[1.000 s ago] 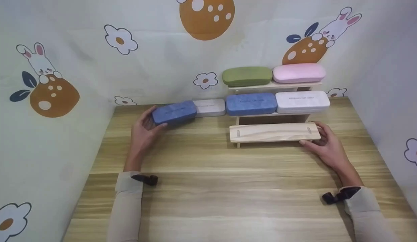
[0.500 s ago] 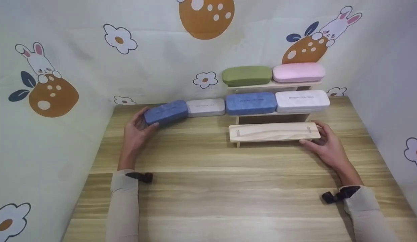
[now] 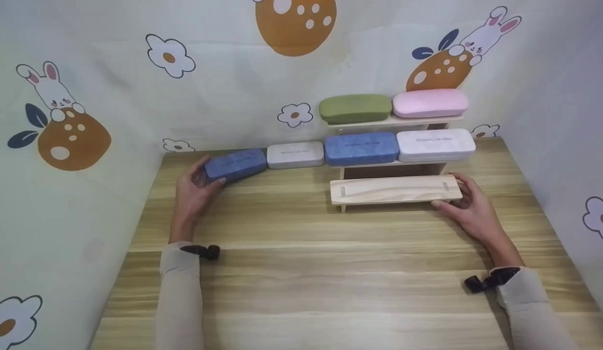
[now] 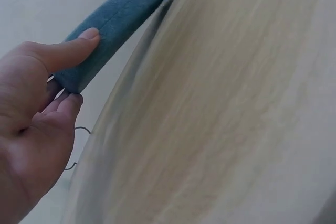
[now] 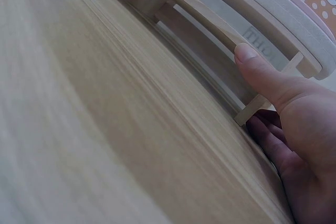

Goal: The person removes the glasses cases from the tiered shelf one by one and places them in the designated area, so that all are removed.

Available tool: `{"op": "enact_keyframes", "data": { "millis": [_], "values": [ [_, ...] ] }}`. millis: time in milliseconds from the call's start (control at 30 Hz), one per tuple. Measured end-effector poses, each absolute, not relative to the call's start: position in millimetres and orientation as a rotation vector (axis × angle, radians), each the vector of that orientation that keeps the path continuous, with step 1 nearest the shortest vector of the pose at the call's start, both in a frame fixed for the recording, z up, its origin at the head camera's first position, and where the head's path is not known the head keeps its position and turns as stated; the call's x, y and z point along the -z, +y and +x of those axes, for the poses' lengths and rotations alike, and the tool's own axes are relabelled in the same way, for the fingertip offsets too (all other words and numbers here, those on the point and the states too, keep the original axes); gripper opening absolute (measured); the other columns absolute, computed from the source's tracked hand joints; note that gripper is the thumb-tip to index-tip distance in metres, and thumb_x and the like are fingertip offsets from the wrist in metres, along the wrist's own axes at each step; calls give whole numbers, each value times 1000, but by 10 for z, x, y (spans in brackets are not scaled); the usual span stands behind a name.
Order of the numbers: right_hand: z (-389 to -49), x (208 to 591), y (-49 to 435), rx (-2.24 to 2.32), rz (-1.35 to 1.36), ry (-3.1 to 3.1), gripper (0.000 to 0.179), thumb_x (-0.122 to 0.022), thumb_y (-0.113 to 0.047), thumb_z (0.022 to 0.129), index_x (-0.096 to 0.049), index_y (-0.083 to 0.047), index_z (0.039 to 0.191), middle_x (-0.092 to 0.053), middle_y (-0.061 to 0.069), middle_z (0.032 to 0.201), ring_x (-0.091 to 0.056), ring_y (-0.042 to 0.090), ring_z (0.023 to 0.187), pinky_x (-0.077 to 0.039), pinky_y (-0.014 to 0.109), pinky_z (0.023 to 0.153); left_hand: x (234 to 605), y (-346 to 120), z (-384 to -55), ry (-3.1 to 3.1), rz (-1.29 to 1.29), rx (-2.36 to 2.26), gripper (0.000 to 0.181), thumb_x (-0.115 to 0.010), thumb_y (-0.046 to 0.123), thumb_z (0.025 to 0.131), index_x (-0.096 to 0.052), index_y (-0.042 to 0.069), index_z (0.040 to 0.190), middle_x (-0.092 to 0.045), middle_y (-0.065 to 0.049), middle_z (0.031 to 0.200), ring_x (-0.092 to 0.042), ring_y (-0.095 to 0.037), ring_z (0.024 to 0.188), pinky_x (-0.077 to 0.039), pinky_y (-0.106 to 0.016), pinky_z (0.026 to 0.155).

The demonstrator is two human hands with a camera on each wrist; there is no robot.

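My left hand (image 3: 192,193) grips the left end of a blue glasses case (image 3: 236,164) at the table's back left. In the left wrist view the thumb lies along the top of the blue case (image 4: 118,22), with fingers curled under its end. The case slants slightly, its right end right at a light grey glasses case (image 3: 295,154). My right hand (image 3: 470,209) holds the right end of the low front step of a wooden stepped rack (image 3: 396,189). In the right wrist view the thumb of this hand (image 5: 304,114) presses the step's front edge.
On the rack's middle step sit another blue case (image 3: 362,148) and a white case (image 3: 436,145). A green case (image 3: 355,108) and a pink case (image 3: 430,103) occupy the top step. A patterned wall covering (image 3: 223,97) rises behind the wooden table (image 3: 330,282).
My left hand has moved left with the blue case, drawing it off the grey case, whose left end now shows. The right hand keeps its place on the rack.
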State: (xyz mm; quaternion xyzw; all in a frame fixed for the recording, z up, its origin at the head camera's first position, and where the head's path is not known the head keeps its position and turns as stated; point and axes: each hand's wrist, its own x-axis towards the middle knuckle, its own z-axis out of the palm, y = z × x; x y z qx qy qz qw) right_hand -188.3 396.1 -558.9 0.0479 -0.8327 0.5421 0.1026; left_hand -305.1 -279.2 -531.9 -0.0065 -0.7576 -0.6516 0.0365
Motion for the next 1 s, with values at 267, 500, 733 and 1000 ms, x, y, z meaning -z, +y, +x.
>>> {"op": "enact_keyframes", "data": {
  "millis": [267, 500, 733, 1000],
  "values": [
    [-1902, 5596, 3972, -1574, 130, -2473, 86, -89, -4, 89, -42, -1, 161, -61, 30, 149, -65, -8, 120, -55, 7, 100, 5282, -2780, -3084, -2502, 9, 1945, 82, -70, -8, 95, -34, 3, 168, -25, -16, 180, -19, -25, 169, -14, -39, 141],
    [-1898, 5589, 3975, -1582, 119, -2480, 87, -89, -6, 89, -41, -2, 161, -60, 31, 150, -65, -8, 121, -54, 7, 101, 5415, -2718, -3203, -2490, 86, 1838, 79, -66, -3, 100, -29, 2, 169, -28, -19, 178, -25, -28, 167, -21, -36, 140],
    [-1894, 5584, 3970, -1563, 114, -2482, 85, -89, -6, 89, -43, -2, 160, -64, 26, 146, -65, -8, 120, -54, 6, 100, 5479, -2568, -3291, -2507, 174, 1583, 70, -67, 0, 100, -39, 0, 164, -40, -26, 170, -40, -35, 160, -33, -40, 136],
    [-1893, 5593, 3953, -1580, 133, -2456, 83, -89, -4, 89, -43, 2, 159, -68, 8, 138, -67, -5, 119, -57, 8, 98, 5474, -2461, -3350, -2514, 228, 1498, 65, -66, 0, 102, -42, 0, 162, -44, -27, 166, -44, -37, 156, -36, -43, 135]
  ]
}}
